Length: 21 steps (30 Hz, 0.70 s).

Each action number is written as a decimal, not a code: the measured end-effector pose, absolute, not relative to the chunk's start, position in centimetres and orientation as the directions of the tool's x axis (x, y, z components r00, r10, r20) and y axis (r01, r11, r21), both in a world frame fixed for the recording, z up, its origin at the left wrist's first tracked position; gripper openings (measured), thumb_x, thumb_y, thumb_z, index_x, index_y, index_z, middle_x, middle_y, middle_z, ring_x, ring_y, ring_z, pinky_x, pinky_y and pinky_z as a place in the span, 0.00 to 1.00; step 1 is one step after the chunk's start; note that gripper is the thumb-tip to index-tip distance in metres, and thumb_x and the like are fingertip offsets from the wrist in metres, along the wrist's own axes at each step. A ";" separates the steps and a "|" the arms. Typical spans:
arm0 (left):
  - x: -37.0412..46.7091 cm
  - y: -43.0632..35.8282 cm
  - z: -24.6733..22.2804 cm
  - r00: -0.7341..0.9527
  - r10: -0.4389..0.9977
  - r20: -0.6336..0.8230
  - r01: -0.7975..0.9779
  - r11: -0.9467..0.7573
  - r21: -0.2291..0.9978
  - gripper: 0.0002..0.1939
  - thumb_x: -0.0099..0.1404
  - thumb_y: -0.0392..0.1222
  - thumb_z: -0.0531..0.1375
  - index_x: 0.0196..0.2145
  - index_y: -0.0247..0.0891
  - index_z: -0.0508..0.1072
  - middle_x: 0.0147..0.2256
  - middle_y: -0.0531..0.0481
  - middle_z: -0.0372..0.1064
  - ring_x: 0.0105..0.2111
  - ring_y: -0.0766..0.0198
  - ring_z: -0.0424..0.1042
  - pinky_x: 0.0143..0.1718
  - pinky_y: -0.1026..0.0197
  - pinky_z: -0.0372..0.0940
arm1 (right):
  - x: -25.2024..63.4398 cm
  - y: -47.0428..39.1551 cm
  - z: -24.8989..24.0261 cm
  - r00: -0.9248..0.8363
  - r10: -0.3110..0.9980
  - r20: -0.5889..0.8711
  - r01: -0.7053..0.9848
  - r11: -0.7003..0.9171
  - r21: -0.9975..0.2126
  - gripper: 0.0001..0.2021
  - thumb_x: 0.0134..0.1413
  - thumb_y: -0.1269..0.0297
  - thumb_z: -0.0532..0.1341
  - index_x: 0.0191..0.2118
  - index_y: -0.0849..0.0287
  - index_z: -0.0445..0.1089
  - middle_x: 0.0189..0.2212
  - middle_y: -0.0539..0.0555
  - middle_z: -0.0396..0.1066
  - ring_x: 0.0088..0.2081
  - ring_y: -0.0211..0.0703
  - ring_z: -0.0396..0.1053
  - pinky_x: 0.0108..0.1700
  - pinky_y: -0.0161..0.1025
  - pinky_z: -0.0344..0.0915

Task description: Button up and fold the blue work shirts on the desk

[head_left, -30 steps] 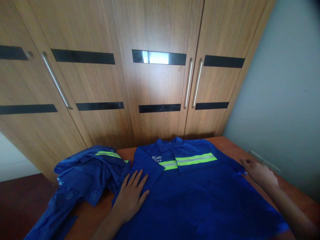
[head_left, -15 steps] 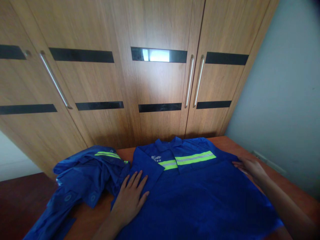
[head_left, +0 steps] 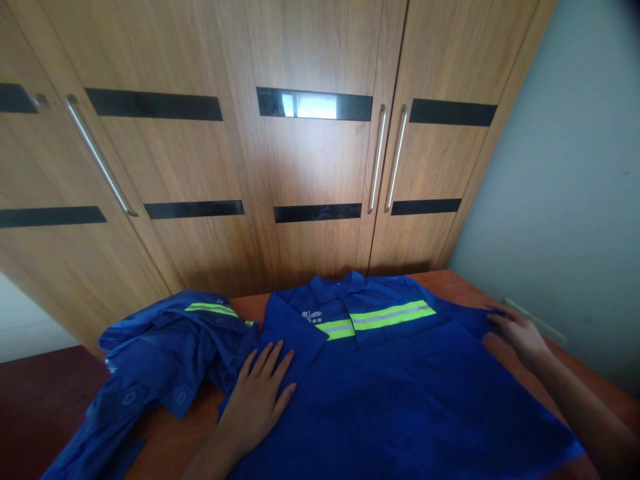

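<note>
A blue work jacket (head_left: pixel 400 387) with a yellow-green and grey reflective stripe lies spread out, its collar toward the wardrobe. My left hand (head_left: pixel 257 400) rests flat on the jacket's left part, fingers spread, over a sleeve folded across the front. At the right, my right hand (head_left: pixel 517 330) pinches the end of the other sleeve and holds it out to the side. That sleeve's tip is partly hidden by the fingers.
A second blue garment (head_left: pixel 175 360) with a similar stripe lies crumpled at the left, touching the jacket. Both are on a reddish-brown wooden table (head_left: pixel 445 283). Behind stands a wooden wardrobe (head_left: pixel 310 160) with metal handles. A pale wall (head_left: pixel 565 193) rises on the right.
My right hand has moved outward to the right, drawing the sleeve away from the jacket's body; table now shows below the sleeve. My left hand stays in place on the jacket.
</note>
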<state>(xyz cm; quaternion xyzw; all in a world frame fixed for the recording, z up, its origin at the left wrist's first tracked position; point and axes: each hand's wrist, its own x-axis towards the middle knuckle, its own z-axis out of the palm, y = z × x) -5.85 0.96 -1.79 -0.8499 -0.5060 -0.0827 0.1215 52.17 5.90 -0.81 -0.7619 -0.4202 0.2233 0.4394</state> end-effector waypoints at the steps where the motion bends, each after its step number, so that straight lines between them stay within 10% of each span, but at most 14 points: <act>1: -5.9 1.0 -1.8 0.475 0.839 0.267 0.880 -0.459 -0.121 0.27 0.68 0.57 0.47 0.62 0.49 0.57 0.62 0.46 0.55 0.61 0.51 0.56 0.60 0.44 0.48 | 52.3 6.1 -1.1 0.520 0.853 -0.032 0.357 -0.251 -0.900 0.12 0.52 0.59 0.55 0.39 0.57 0.71 0.38 0.63 0.76 0.42 0.53 0.74 0.41 0.43 0.71; 9: -5.9 0.8 -1.8 0.477 0.832 0.284 0.878 -0.460 -0.130 0.28 0.68 0.57 0.47 0.62 0.49 0.56 0.62 0.47 0.55 0.61 0.52 0.56 0.60 0.46 0.48 | 53.0 8.6 -0.5 0.322 0.905 -0.280 0.102 -0.327 -0.940 0.10 0.55 0.67 0.53 0.26 0.58 0.69 0.29 0.60 0.76 0.36 0.48 0.75 0.40 0.37 0.68; 17: -6.0 1.0 -2.1 0.492 0.826 0.275 0.870 -0.464 -0.165 0.28 0.68 0.57 0.47 0.63 0.49 0.54 0.63 0.47 0.54 0.61 0.52 0.55 0.60 0.46 0.47 | 52.4 8.2 -0.3 0.400 0.907 0.128 0.072 0.108 -0.991 0.25 0.46 0.71 0.60 0.53 0.55 0.65 0.54 0.60 0.67 0.50 0.47 0.69 0.48 0.32 0.64; 21: -6.0 1.0 -2.1 0.491 0.827 0.275 0.871 -0.464 -0.159 0.28 0.68 0.57 0.47 0.63 0.49 0.54 0.63 0.47 0.53 0.61 0.51 0.55 0.60 0.45 0.47 | 52.6 7.1 -0.9 0.353 0.933 -0.073 0.167 -0.139 -0.976 0.11 0.51 0.67 0.57 0.40 0.58 0.73 0.44 0.63 0.74 0.43 0.52 0.73 0.40 0.36 0.69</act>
